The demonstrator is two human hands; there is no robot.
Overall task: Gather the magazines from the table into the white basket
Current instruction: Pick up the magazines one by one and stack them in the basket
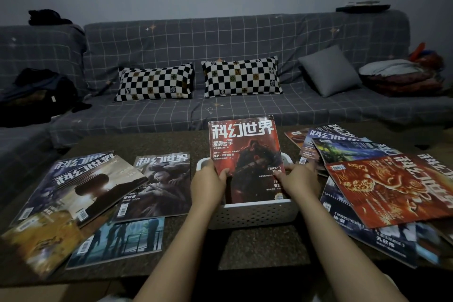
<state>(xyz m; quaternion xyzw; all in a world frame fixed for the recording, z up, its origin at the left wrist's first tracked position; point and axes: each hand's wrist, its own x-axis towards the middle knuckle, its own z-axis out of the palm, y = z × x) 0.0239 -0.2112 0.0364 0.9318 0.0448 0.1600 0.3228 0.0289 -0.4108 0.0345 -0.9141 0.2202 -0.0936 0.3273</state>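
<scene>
A white perforated basket (255, 214) stands at the middle of the dark table. A red-covered magazine (246, 152) stands upright inside it, its lower edge hidden below the rim. My left hand (208, 182) grips the magazine's left edge and my right hand (297, 178) holds its right edge. Several magazines (81, 193) lie spread over the table's left side. A loose overlapping pile of several magazines (382, 186) covers the right side, topped by an orange-red one.
Beyond the table runs a grey checked sofa (171, 115) with two black-and-white checkered pillows (241, 77), a grey cushion (329, 71), dark clothes on the left and folded bedding on the right. The table's front edge (137, 279) lies close to me.
</scene>
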